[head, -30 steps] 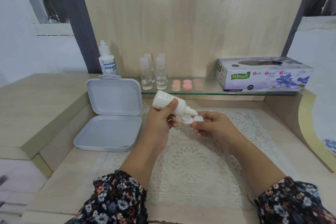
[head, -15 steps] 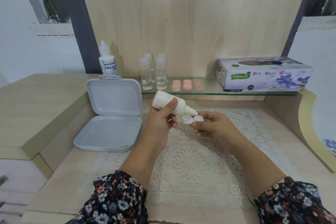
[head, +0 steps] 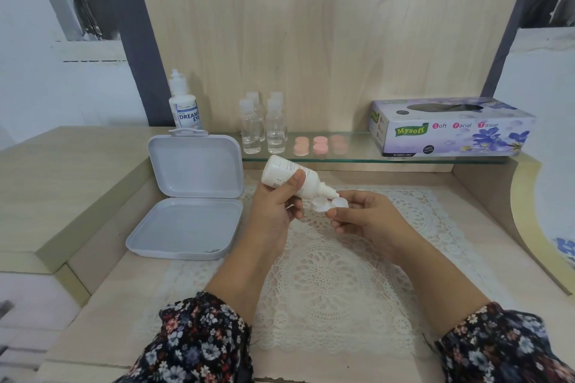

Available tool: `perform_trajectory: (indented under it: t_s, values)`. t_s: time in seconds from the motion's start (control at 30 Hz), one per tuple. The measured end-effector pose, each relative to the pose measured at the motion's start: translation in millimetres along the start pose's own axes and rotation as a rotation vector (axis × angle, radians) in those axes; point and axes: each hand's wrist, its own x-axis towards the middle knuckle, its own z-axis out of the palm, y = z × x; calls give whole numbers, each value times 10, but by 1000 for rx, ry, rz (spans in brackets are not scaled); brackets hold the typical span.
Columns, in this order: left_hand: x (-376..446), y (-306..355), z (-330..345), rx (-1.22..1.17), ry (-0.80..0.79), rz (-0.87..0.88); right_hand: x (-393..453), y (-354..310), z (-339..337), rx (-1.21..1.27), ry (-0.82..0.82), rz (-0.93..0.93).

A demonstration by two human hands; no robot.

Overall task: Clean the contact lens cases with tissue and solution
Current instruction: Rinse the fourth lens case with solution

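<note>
A small white plastic double-well contact lens case (head: pixel 329 204) sits above the cream lace mat (head: pixel 329 283), pinched at its right end by the right hand (head: pixel 365 217). Just left of it, the left hand (head: pixel 275 208) grips a tilted white plastic solution bottle (head: pixel 294 178), its nozzle over the case's right well. A purple floral tissue box (head: pixel 451 127) stands well apart on the glass shelf (head: pixel 351 153).

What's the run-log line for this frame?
left hand: grips solution bottle | right hand: holds lens case | nozzle over case well
</note>
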Motion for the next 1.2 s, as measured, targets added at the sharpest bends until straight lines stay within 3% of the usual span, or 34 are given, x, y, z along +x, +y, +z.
perform_trajectory:
  t_s: [0.7, 0.93, 1.2]
  values:
    - [17, -10, -4, -12, 28, -37, -17, -11, 10, -5, 0, 3]
    - [47, 2, -9, -253, 173, -236, -20, -10, 13, -11, 16, -6]
    - [76, 13, -61, -468, 306, -292, -39, 0, 2, -77, 54, -18]
